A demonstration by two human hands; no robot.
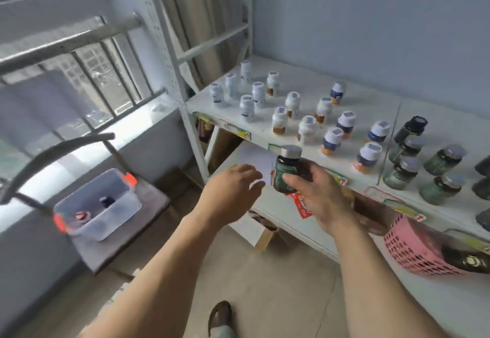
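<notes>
A person stands at a white shelf unit [371, 104] that fills the right half of the frame, a bottle in hand.

A clear storage bin [124, 205] sits on a cart at lower left, and a pink basket [413, 247] hangs at lower right. At centre, the right hand [318, 194] has its fingers and thumb curled round a dark green bottle [287, 173] with a silver cap, held upright before the shelf's front edge. The left hand [230, 192] hovers just beside it, fingers loose, holding nothing.

R grip [318, 192] curled, L grip [233, 189] relaxed.
</notes>
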